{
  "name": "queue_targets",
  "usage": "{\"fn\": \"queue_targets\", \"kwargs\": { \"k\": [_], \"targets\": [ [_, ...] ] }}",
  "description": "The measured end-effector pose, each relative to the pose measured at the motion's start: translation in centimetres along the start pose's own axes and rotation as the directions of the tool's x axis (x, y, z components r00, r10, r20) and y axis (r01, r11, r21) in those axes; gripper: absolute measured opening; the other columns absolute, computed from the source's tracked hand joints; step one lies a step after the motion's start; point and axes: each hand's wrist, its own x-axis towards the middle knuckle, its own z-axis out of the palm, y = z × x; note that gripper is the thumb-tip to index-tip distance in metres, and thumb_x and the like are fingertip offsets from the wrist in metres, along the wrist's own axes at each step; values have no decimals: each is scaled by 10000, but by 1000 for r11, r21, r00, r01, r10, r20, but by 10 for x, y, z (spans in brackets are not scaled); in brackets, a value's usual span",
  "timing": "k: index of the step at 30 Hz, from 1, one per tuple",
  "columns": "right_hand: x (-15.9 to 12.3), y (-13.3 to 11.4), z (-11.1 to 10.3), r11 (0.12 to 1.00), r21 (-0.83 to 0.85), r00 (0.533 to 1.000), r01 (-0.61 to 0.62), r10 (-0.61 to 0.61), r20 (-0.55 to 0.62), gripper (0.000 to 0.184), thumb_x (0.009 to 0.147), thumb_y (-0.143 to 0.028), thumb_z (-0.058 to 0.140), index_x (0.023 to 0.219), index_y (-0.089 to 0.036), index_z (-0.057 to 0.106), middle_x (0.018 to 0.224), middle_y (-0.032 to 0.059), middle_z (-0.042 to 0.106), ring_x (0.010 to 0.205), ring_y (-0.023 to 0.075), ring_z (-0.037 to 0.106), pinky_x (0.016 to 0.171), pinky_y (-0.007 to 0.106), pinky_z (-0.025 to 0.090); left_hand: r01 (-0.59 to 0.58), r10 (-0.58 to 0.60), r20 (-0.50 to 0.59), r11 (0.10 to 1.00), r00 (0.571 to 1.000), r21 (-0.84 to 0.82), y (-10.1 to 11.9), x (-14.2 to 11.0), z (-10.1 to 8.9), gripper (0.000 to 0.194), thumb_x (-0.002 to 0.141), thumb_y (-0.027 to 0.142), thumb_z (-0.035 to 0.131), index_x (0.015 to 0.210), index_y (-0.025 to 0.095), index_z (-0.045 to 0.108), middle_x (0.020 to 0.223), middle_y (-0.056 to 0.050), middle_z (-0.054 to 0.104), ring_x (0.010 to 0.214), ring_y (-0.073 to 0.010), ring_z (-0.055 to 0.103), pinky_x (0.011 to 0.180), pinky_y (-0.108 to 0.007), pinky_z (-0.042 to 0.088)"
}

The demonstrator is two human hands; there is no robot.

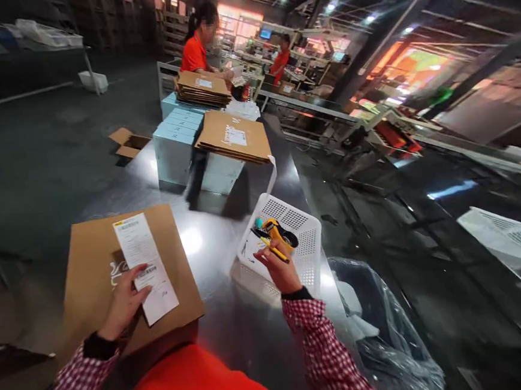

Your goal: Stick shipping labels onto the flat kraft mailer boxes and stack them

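Observation:
My left hand (127,298) rests on a long white printed slip (150,255) with barcodes, its thumb and fingers apart on the paper. The slip lies on a flat brown cardboard piece (86,275) with white lettering, on the metal table's left side. Over a white perforated plastic basket (311,230), my right hand (281,271) is closed around a slim yellow-and-black pen (277,252). Inside the basket, close to that hand, are a yellow-and-black tape dispenser (281,234) and a small teal object (258,223).
Stacked cardboard pieces (219,129) lie on light-blue boxes (178,144) farther along the table (226,336). An open carton (130,144) stands on the floor at left. Clear plastic bagging (398,340) hangs by the right edge. A co-worker in orange (193,55) stands beyond the stacks.

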Motion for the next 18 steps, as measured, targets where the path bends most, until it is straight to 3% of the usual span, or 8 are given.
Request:
{"fn": "queue_targets", "kwargs": {
  "k": [3, 6, 8, 9, 11, 14, 16, 18],
  "targets": [
    [-21, 26, 63, 975, 98, 974, -202, 189, 129, 326, 735, -447, 699, 723, -227, 458, 415, -132, 337, 360, 60, 363, 513, 248, 488, -36, 36, 18, 999, 999, 12, -8, 9, 1, 443, 740, 337, 548, 1137, 145, 589, 1115, -127, 618, 953, -248, 626, 703, -361, 565],
    [-41, 50, 106, 901, 23, 856, -433, 403, 322, 441, 737, -600, 630, 984, -247, 536, 582, -56, 569, 485, 115, 539, 513, 299, 516, -91, 89, 37, 995, 995, 48, -13, 12, -1, 438, 785, 298, 524, 1197, 155, 556, 1134, -113, 604, 1017, -232, 595, 831, -378, 525],
    [-51, 64, 122, 859, -14, 789, -512, 477, 388, 560, 704, -635, 639, 1082, -234, 539, 853, 41, 667, 722, 177, 644, 610, 351, 548, -125, 121, 48, 987, 992, 99, -13, 15, -5, 428, 817, 283, 509, 1230, 175, 541, 1124, -98, 602, 1051, -237, 563, 917, -416, 470],
    [-55, 71, 128, 855, -21, 778, -518, 481, 404, 559, 691, -627, 657, 1063, -223, 554, 911, 58, 665, 780, 189, 649, 646, 358, 550, -140, 134, 54, 982, 990, 130, -12, 17, -7, 422, 825, 280, 511, 1236, 189, 543, 1114, -91, 605, 1066, -248, 544, 951, -441, 437],
    [-61, 86, 136, 886, -57, 808, -461, 445, 386, 439, 685, -556, 707, 916, -204, 582, 803, 22, 646, 693, 156, 626, 631, 322, 542, -165, 155, 69, 967, 986, 195, -12, 21, -11, 421, 816, 280, 545, 1232, 210, 557, 1110, -83, 612, 1107, -278, 501, 1007, -498, 361],
    [-64, 108, 146, 923, -131, 876, -362, 384, 290, 334, 716, -464, 717, 703, -194, 522, 590, -49, 534, 466, 77, 482, 475, 232, 473, -191, 172, 94, 942, 981, 276, -14, 24, -14, 489, 773, 269, 610, 1252, 197, 547, 1150, -93, 611, 1162, -309, 455, 1053, -547, 266],
    [-62, 117, 155, 926, -128, 883, -355, 378, 280, 335, 759, -503, 659, 723, -194, 535, 561, -56, 512, 413, 62, 425, 438, 225, 451, -209, 183, 110, 925, 977, 317, -16, 23, -15, 545, 758, 262, 630, 1284, 176, 517, 1188, -104, 600, 1186, -309, 441, 1065, -541, 249],
    [-57, 119, 167, 921, -94, 863, -377, 387, 326, 362, 786, -547, 604, 876, -198, 585, 644, -30, 578, 454, 76, 483, 508, 263, 501, -233, 200, 128, 907, 971, 350, -18, 22, -14, 580, 755, 264, 638, 1307, 162, 493, 1209, -110, 591, 1203, -303, 432, 1079, -522, 242]
  ]
}}
